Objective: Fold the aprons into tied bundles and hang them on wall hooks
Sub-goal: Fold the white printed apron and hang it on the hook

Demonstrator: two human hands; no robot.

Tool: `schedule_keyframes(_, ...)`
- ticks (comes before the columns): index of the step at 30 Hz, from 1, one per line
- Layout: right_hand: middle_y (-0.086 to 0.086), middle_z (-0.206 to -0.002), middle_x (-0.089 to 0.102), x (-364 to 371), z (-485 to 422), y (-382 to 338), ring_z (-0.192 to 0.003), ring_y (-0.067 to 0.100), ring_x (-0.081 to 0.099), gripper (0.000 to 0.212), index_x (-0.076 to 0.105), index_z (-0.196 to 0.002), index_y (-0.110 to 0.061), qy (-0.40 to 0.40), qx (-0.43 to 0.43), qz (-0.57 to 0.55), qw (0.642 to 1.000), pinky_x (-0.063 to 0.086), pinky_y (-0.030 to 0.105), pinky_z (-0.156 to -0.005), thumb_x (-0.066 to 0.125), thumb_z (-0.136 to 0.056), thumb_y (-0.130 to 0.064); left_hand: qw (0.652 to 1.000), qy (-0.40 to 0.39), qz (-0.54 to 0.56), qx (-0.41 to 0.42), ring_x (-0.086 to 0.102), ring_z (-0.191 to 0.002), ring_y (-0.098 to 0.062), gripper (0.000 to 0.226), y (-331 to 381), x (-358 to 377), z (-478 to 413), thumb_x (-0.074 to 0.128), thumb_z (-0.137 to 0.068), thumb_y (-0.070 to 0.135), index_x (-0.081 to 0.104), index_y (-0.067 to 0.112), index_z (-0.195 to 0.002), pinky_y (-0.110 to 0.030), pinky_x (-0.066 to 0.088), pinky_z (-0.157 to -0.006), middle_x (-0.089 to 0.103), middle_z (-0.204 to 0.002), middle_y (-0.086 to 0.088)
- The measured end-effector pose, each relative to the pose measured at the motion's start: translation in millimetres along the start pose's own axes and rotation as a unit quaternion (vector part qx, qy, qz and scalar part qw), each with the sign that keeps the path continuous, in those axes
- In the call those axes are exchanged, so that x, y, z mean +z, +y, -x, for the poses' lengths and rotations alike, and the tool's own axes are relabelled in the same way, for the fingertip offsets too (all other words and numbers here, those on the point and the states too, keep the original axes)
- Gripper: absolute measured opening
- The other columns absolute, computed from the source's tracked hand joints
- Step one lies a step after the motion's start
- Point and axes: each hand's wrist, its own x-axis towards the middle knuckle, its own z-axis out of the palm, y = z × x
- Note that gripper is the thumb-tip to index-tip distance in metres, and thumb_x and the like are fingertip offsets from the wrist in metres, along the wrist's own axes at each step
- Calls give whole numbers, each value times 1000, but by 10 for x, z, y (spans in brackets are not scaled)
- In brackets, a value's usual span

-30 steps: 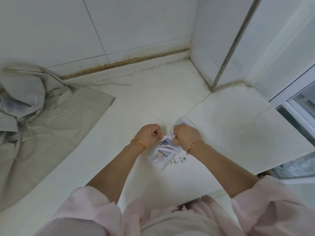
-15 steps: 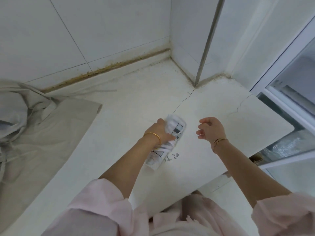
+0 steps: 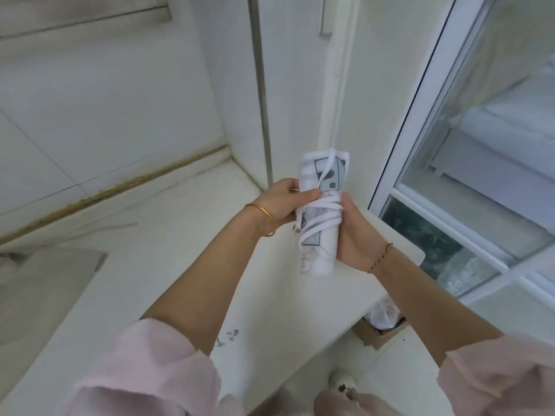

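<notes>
A white apron with a grey printed pattern is rolled into a bundle point(image 3: 323, 205), wound round with its white strings. It stands nearly upright in the air above the white counter point(image 3: 186, 265). My left hand point(image 3: 285, 205) grips its left side, thumb across the roll. My right hand point(image 3: 354, 232) cups its right side from below. Part of a grey apron point(image 3: 45, 283) lies spread on the counter at the far left. No wall hook is in view.
White tiled walls meet in a corner behind the counter. A white-framed glass door or window point(image 3: 450, 163) stands at the right. Below the counter's right end sits a cardboard box point(image 3: 381, 331) with a plastic bag in it.
The bundle has been lifted off the counter and raised upright. My right hand, which had let go, holds it again. My view has swung up and to the right.
</notes>
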Motion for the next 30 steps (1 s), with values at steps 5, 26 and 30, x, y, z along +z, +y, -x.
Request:
schedule_keyframes(5,20,-110,64,-160,96,-968,-94,30,64,72,62,-111,-6,6,-57,30,998,51,45,-88,37,-79,-66,977,87,-170,92,58,-91,-24,59,771,558,-411,70,-77,48,57,5,-114,-31,45,-71,60,-103,-7)
schedule_keyframes(26,-9,-110,63,135,344,-3757,-102,8,63,56,39,-138,-26,37,-459,335,822,49,36,-97,60,-88,-40,868,226,-242,369,59,-62,-7,8,3693,1408,-691,57,-88,12,55,10,-96,-18,50,-56,63,-76,-1)
schedule_keyframes(30,0,-110,65,566,243,-4310,-98,16,66,59,37,-138,-24,59,-521,371,766,54,38,-88,58,-88,-45,848,265,-228,398,60,-70,-14,13,4297,1273,-614,57,-91,16,58,8,-102,-20,51,-59,66,-88,-7)
